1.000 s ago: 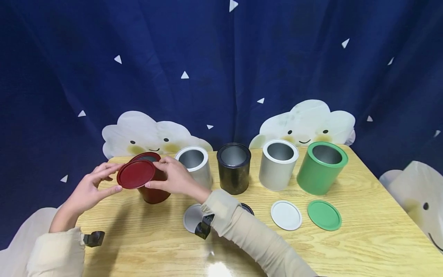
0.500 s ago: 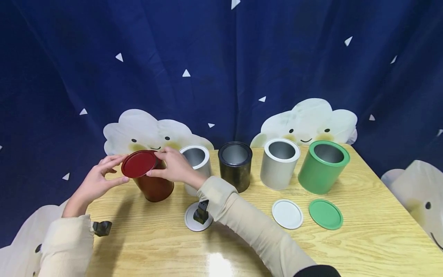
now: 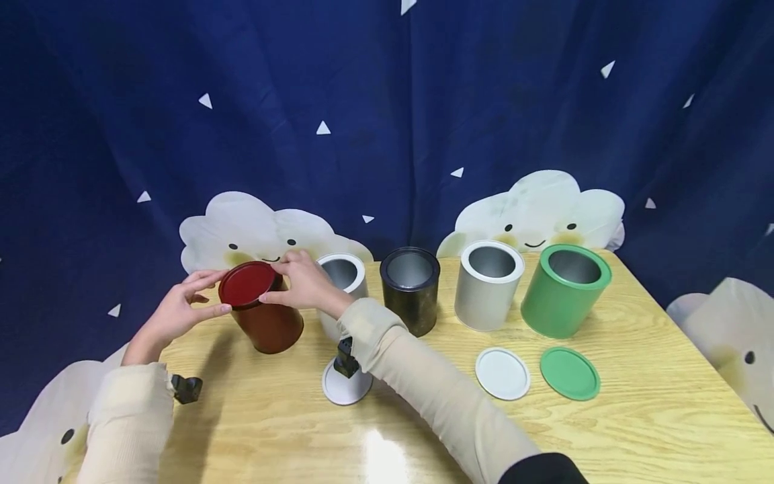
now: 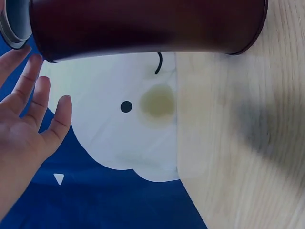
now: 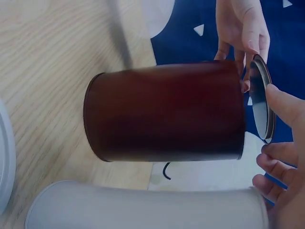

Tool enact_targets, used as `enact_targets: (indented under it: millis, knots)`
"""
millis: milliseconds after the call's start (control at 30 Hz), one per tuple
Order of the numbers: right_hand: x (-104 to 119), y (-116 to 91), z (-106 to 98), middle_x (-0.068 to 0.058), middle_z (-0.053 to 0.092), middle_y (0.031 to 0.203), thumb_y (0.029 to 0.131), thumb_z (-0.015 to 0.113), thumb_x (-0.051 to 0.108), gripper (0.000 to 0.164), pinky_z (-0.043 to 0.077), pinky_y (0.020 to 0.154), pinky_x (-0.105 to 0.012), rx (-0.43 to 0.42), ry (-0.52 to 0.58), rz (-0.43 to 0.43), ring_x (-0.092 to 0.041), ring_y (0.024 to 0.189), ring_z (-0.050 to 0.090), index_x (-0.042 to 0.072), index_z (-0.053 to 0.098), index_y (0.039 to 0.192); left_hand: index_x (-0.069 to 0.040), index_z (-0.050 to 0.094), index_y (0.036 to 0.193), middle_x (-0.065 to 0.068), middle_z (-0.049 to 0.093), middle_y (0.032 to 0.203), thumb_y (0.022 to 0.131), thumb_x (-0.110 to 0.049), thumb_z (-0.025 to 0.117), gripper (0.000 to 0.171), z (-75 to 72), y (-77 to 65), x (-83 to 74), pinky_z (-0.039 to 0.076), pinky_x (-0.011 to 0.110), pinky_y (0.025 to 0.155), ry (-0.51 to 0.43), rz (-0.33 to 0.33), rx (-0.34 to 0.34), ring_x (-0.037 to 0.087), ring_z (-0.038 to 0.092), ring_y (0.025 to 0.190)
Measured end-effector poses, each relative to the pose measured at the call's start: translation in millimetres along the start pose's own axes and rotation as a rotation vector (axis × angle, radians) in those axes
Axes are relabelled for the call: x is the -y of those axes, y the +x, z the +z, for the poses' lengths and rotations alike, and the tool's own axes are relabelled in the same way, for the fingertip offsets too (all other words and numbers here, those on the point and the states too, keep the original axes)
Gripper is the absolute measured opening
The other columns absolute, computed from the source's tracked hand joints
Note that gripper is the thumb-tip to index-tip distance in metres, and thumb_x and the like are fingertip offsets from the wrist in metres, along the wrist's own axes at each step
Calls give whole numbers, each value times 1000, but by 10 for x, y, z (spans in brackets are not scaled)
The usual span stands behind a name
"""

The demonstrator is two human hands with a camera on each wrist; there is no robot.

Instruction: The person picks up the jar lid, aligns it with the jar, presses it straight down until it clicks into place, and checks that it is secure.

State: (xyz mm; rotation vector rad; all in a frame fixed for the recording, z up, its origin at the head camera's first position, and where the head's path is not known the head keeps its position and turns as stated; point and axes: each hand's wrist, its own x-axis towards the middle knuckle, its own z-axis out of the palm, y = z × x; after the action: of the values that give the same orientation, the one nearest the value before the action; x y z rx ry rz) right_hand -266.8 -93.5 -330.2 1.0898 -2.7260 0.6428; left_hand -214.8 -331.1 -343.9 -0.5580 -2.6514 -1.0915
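Observation:
A dark red lid (image 3: 246, 284) is held between both hands over the mouth of a matching red tin (image 3: 272, 326) at the left of the table. My left hand (image 3: 178, 309) holds the lid's left edge with thumb and fingertips. Across from it, my right hand (image 3: 305, 286) pinches the right edge, thumb toward the front and fingers toward the back. The right wrist view shows a narrow gap between the lid's silver underside (image 5: 260, 107) and the standing tin's rim. In the left wrist view, fingers (image 4: 31, 76) spread close to that rim.
Right of the red tin stand an open white tin (image 3: 361, 290), a black tin (image 3: 417, 312), another white tin (image 3: 484, 302) and a green tin (image 3: 550, 306). In front lie a white lid (image 3: 336, 393), another white lid (image 3: 502, 374) and a green lid (image 3: 570, 374).
Both hands have moved the red lid back and slightly right, from in front of the tin to over its mouth. The lid has come closer to the rim. The other tins stay put.

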Motion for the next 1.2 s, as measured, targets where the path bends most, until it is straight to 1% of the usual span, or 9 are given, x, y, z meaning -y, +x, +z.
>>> enact_targets:
  millis: [133,200,300,400,467,700,800,1033,1200]
  knots:
    - [-25,23,31,3,54,118,77,63,54,63,34,80,-24,7,-56,29,-14,107,41,18,55,128,4,49,127,-10,44,119,77,-6,70,55,21,32,54,38,23,75,-25,2,18,-6,36,106]
    - [-36,34,36,5,53,119,77,62,56,62,33,78,-25,11,-75,46,-13,106,40,20,55,128,5,49,126,-11,44,119,77,-5,70,54,35,54,71,38,22,74,-36,12,23,-7,36,106]
    - [-23,35,72,7,52,119,76,61,57,62,31,80,-27,31,-99,73,-12,108,39,23,55,127,5,50,125,-7,45,119,77,-5,70,54,53,38,93,39,20,73,-46,7,28,-5,37,106]
    - [-17,36,95,7,52,121,76,60,59,62,30,80,-29,61,-130,95,-13,109,38,24,55,128,6,50,125,1,45,119,77,-6,71,54,72,36,98,40,20,72,-34,-5,36,-3,37,103]
    - [-12,35,101,7,51,121,76,59,59,62,30,80,-30,79,-148,104,-13,109,38,25,55,127,5,50,125,4,45,119,77,-7,70,54,79,38,94,41,21,72,-26,-15,41,-3,37,102]
    - [-28,56,101,8,50,121,78,56,62,59,29,79,-31,107,-201,113,-12,108,37,28,56,126,10,49,123,10,43,119,77,-1,69,51,99,75,87,43,17,70,-62,-2,46,0,41,97]
    - [-15,61,113,10,49,120,78,53,64,59,28,79,-31,116,-239,103,-12,107,36,28,56,125,12,49,121,11,42,119,76,1,68,50,107,62,95,43,14,69,-78,-1,40,0,41,96]
    - [20,47,116,10,49,115,82,45,65,53,29,77,-31,105,-311,93,-12,103,37,26,61,115,13,48,121,12,41,121,77,2,66,49,134,51,102,41,11,70,-102,-7,27,-1,42,96]
    - [44,41,124,10,50,115,84,46,61,50,30,77,-30,80,-326,98,-12,105,38,25,62,115,12,46,123,12,40,121,78,1,66,50,149,50,83,41,11,70,-107,-17,14,-1,42,96]
